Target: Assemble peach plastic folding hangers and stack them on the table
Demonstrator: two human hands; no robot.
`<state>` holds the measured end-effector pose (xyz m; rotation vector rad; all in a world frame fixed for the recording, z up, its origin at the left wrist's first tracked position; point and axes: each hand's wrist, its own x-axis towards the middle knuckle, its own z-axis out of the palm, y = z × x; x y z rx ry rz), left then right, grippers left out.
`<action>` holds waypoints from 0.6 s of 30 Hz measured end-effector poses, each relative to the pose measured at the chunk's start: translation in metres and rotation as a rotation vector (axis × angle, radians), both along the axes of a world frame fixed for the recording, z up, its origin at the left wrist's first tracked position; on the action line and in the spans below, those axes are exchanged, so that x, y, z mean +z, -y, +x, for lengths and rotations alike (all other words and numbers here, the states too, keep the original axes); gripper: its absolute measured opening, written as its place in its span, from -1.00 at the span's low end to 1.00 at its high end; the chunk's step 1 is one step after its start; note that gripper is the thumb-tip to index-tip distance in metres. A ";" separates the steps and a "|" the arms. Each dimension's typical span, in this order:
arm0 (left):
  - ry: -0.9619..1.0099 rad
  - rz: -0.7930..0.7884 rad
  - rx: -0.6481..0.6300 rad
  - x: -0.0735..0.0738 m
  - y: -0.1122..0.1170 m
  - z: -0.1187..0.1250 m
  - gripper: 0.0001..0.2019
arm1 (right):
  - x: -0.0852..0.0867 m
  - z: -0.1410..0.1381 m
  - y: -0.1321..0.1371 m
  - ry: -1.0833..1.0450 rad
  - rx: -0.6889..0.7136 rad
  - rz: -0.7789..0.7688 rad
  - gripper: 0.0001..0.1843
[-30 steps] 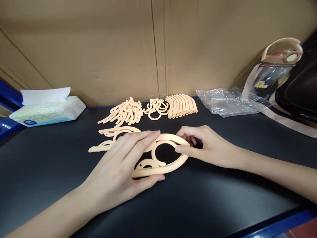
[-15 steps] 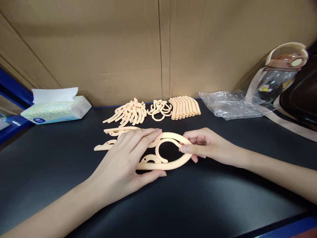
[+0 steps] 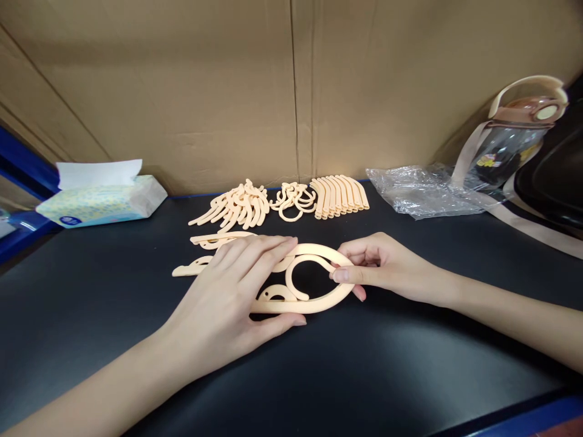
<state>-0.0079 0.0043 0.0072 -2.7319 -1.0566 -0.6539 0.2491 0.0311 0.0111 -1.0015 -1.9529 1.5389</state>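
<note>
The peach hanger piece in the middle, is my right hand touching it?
Touching. The head view shows the right hand pinching the hanger piece at its right end, thumb on the rim.

A matte black table [image 3: 319,376] with a blue front edge [image 3: 546,417] stands against a wall of brown corrugated cardboard [image 3: 204,91], which has a vertical seam down its middle. Blue metal framing [image 3: 18,156] shows at far left. Soft light leaves a dull sheen on the tabletop.

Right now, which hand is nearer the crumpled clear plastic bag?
Right. The right hand sits in front of the crumpled clear plastic bag, not touching; left hand lies farther left, on the peach plastic hanger.
</note>
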 end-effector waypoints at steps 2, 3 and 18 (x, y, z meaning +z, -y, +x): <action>-0.005 0.008 -0.001 0.000 0.000 0.000 -0.34 | 0.000 0.000 0.000 -0.008 0.006 -0.008 -0.63; -0.009 0.014 -0.002 0.001 0.000 0.000 -0.34 | 0.000 0.000 0.000 -0.011 0.009 -0.012 -0.63; -0.151 0.168 0.001 0.007 0.008 0.005 -0.42 | 0.000 -0.002 0.005 -0.030 0.021 -0.036 -0.69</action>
